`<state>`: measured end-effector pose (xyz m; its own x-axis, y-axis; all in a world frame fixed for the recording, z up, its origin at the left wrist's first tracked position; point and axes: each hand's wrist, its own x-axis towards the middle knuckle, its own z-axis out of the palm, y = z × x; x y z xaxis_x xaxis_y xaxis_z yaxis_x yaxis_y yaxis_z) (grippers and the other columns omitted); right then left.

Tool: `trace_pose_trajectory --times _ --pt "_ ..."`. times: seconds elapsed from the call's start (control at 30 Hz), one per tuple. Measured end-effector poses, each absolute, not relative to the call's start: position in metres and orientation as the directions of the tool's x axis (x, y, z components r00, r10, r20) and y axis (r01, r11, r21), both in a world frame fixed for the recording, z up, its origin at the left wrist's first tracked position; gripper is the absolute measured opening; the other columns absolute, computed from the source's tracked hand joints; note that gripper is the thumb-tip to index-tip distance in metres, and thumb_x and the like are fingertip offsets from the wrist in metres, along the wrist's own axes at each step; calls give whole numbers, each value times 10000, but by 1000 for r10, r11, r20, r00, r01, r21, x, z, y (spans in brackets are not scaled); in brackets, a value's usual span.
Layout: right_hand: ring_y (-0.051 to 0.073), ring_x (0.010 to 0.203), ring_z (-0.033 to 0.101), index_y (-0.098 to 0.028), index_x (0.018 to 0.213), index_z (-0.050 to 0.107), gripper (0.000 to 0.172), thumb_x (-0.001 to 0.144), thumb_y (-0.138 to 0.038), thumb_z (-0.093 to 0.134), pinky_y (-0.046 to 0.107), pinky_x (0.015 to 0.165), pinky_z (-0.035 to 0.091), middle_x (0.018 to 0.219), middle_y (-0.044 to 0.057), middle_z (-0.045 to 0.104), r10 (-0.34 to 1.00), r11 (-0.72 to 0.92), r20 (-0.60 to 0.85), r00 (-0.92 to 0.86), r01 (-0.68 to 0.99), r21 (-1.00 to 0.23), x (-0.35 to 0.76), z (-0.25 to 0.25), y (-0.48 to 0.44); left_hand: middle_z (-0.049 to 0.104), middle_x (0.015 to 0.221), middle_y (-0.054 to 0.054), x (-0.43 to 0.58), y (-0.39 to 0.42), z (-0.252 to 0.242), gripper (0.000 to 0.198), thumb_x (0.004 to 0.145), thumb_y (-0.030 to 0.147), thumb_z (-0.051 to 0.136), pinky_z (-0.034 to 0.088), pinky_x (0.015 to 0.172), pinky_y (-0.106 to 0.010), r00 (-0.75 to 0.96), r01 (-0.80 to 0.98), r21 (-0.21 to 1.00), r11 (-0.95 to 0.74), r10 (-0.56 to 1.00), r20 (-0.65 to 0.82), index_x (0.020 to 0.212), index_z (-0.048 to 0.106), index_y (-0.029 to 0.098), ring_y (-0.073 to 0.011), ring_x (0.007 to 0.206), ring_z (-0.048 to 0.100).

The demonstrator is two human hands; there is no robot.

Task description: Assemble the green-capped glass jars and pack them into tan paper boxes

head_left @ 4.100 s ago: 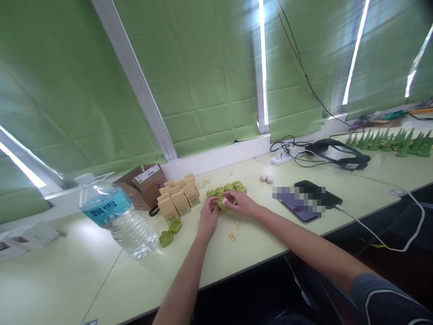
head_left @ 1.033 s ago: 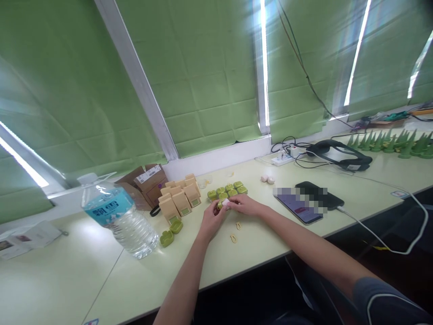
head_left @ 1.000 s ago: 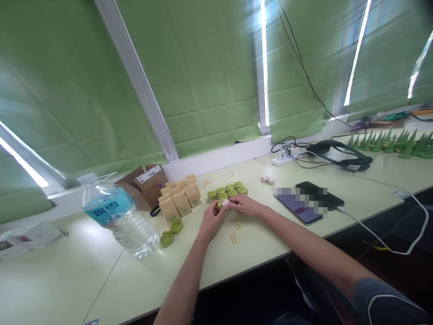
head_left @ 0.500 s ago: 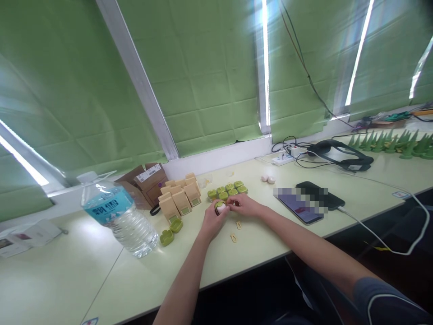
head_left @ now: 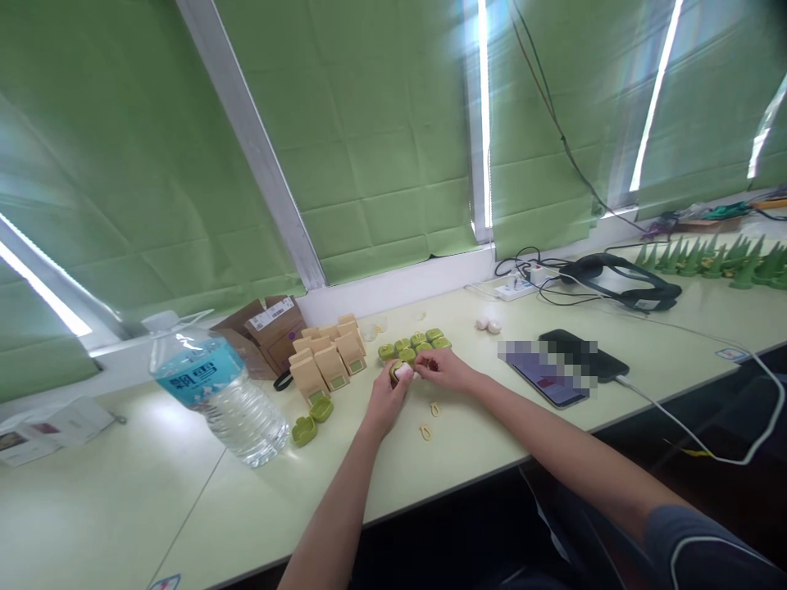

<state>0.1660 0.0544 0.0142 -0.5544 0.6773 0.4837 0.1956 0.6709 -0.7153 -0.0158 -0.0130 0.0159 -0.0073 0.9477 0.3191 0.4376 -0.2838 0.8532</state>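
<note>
My left hand (head_left: 384,400) is closed around a small green case (head_left: 394,373) that has a rounded pinkish-white piece (head_left: 404,372) in it. Close against its right side, my right hand (head_left: 448,369) has thumb and fingers pinched together; whatever is between them is too small to make out. Just beyond both hands stand several small green cases (head_left: 421,340) in rows. Two pale yellow loops (head_left: 425,432) lie on the table in front of my wrists. To the left, an opened green case (head_left: 312,419) rests with its halves spread.
A large water bottle (head_left: 225,389) leans at left, beside a cardboard box (head_left: 270,332) and several tan card pieces (head_left: 309,377). Two pinkish-white pieces (head_left: 488,325), phones (head_left: 547,377), a black headset (head_left: 620,280) and a white cable (head_left: 694,438) are on the right.
The rounded piece in my left hand has turned slightly and shows more pink. Both hands stay in nearly the same place.
</note>
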Motion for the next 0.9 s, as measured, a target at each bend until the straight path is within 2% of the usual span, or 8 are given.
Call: trace_pose_trajectory --times 0.17,0.27,0.37,0.43,0.53,0.6,0.7,0.9 --pt "116 536 490 -195 795 647 196 890 -357 589 247 542 376 679 -3 632 704 660 524 -480 171 -731 166 15 56 469 597 58 -15 -14 15 438 908 570 562 332 540 -231 40 384 883 -269 961 275 1076 568 166 -110 531 404" --pt "131 569 530 -191 814 650 230 890 -397 581 256 572 415 685 3 647 763 626 555 -331 164 -762 168 18 60 476 616 54 -16 -14 12 425 917 564 546 333 541 -232 25 393 880 -266 960 279 1074 566 169 -109 541 409" --pt "154 631 590 -194 838 644 260 910 -421 538 273 618 459 737 16 677 823 568 542 -174 191 -801 171 22 65 519 670 33 -17 -14 10 440 909 549 553 360 561 -237 11 412 874 -258 960 279 1117 575 162 -116 575 445" --pt "172 737 638 -203 878 644 224 920 -383 519 284 682 485 826 28 709 827 563 532 -184 263 -784 171 26 70 575 753 6 -17 -14 10 437 886 523 587 398 605 -243 1 431 864 -261 958 288 1131 586 161 -129 643 497" --pt "198 923 652 -222 994 651 162 908 -297 535 306 793 493 1001 42 724 832 554 490 -261 448 -702 167 31 79 627 853 -20 -16 -15 12 386 846 455 636 441 672 -259 0 458 845 -276 951 310 1102 604 167 -148 724 551" --pt "223 1047 620 -227 1078 648 207 895 -260 558 332 884 476 1103 58 707 821 569 461 -338 557 -605 160 33 89 640 870 -21 -15 -16 13 314 822 394 652 454 704 -265 0 477 828 -297 941 337 1046 615 177 -153 745 568" --pt "256 1177 561 -197 1201 619 316 893 -236 563 367 1008 425 1253 103 643 784 618 415 -460 633 -465 146 37 109 638 860 -9 -14 -17 12 241 798 333 657 455 717 -260 -28 485 817 -313 928 372 983 605 189 -147 744 570" --pt "278 1256 537 -126 1329 549 414 925 -190 489 360 1039 406 1392 163 564 792 609 262 -551 743 -277 104 48 150 603 774 18 -13 -18 10 294 816 416 666 434 638 -250 -76 481 840 -250 943 324 1013 593 210 -132 642 519"
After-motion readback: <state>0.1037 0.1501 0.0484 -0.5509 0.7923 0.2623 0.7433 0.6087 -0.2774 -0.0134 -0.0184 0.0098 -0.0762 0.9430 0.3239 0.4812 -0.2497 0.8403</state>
